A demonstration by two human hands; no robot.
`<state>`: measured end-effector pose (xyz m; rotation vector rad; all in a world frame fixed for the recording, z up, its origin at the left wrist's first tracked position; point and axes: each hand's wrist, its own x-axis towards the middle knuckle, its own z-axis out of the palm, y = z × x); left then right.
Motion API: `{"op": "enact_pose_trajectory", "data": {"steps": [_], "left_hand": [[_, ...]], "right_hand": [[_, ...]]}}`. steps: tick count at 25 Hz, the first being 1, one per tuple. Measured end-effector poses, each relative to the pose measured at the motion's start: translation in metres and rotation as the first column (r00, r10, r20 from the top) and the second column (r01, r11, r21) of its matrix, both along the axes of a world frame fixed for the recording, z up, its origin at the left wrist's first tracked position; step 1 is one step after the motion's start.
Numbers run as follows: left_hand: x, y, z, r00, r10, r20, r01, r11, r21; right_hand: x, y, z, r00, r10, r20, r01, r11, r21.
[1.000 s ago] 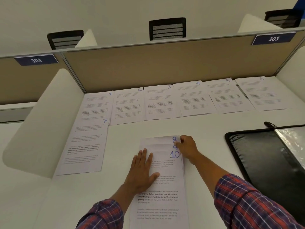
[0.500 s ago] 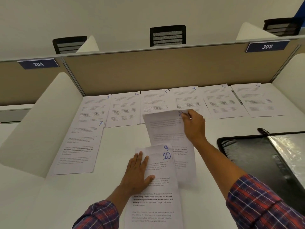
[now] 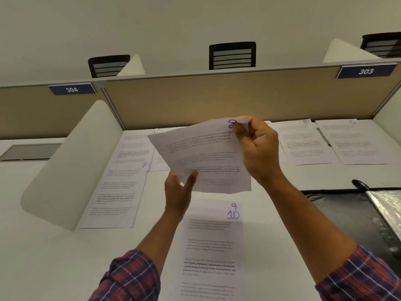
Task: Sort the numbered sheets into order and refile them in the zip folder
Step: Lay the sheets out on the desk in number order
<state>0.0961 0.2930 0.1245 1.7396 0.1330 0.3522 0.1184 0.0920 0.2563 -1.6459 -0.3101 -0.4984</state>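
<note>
Sheet 8 [image 3: 206, 153] is in the air above the desk, tilted. My right hand [image 3: 258, 148] pinches its top right corner beside the blue number. My left hand [image 3: 179, 192] holds its lower left edge, thumb on the front. Below them lie sheets 9 and 10 [image 3: 213, 246], stacked with 9 peeking out above 10. Sheet 7 [image 3: 117, 192] lies at the left. Sheets 5 [image 3: 303, 142] and 6 [image 3: 355, 142] show in the back row; the lifted sheet hides most of the others. The black zip folder [image 3: 338, 213] lies open at the right.
A beige partition [image 3: 195, 98] closes the back of the desk, with white side dividers left [image 3: 71, 161] and right. A black pen [image 3: 360, 184] lies at the folder's top edge. Chair backs stand beyond the partition.
My right hand has lifted sheet 8 off the stack and up into the air. My left hand left the stack of 9 and 10 and took the sheet's lower edge.
</note>
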Motion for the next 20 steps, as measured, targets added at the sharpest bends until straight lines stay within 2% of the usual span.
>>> {"op": "enact_pose_trajectory", "data": {"steps": [3,5,8,10,13,14,16,18,20], "left_hand": [[0.005,0.020,0.015,1.000,-0.001,-0.025,-0.004,0.980,-0.198],[0.008,0.038,0.013,0.995,-0.043,-0.086,0.019,0.965,-0.260],[0.013,0.065,0.007,0.980,-0.063,-0.187,0.006,0.957,-0.291],[0.016,0.082,-0.001,0.965,-0.068,-0.253,-0.012,0.954,-0.300],[0.022,0.099,-0.014,0.953,-0.087,-0.289,-0.001,0.957,-0.291],[0.024,0.103,-0.020,0.958,-0.060,-0.280,-0.003,0.976,-0.219],[0.024,0.110,-0.036,0.973,0.079,-0.219,-0.058,0.993,0.100],[0.020,0.117,-0.057,0.983,0.151,-0.101,-0.096,0.904,0.417],[0.013,0.121,-0.081,0.996,0.065,-0.059,-0.016,0.796,0.605]], "right_hand": [[0.010,0.011,0.001,0.995,-0.018,-0.098,0.029,0.994,0.106],[0.020,0.015,-0.014,0.978,-0.015,-0.206,0.039,0.992,0.116],[0.024,0.026,-0.063,0.901,-0.020,-0.432,0.032,0.999,0.020],[0.018,0.040,-0.102,0.855,-0.022,-0.519,0.015,1.000,-0.017],[0.010,0.062,-0.142,0.783,-0.016,-0.622,0.053,0.998,0.042],[0.012,0.069,-0.151,0.764,-0.016,-0.644,0.066,0.996,0.054],[0.017,0.082,-0.164,0.726,-0.011,-0.688,0.082,0.994,0.071],[0.025,0.098,-0.174,0.682,-0.027,-0.731,0.110,0.992,0.066],[0.029,0.114,-0.184,0.643,-0.061,-0.764,0.122,0.992,0.023]]}}
